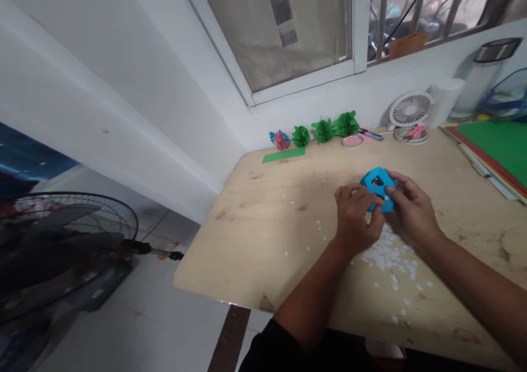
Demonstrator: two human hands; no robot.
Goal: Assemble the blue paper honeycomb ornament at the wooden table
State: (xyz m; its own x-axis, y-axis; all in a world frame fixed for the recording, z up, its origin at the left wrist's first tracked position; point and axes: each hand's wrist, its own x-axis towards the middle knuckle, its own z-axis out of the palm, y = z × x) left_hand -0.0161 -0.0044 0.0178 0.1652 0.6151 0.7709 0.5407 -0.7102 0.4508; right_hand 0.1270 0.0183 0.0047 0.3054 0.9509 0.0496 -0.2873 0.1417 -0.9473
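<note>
Left grip [359, 214] and right grip [413, 210] clamp a blue piece [384, 176], partly hiding it; table [255, 235] extends well past them leftward.

There are 1 left hand [357, 214], 1 right hand [414, 208], 1 blue paper piece [379, 189], 3 green paper figures [323, 131], 1 pink-and-blue figure [282, 140], 1 green strip [284, 155], 1 stack of coloured sheets [500, 147], 1 table [255, 224], 1 white cylinder [446, 103], 1 lidded bottle [486, 78], 1 white fan [410, 110] and 1 floor fan [61, 224]. White scraps [386, 251] are too many to count.
</note>
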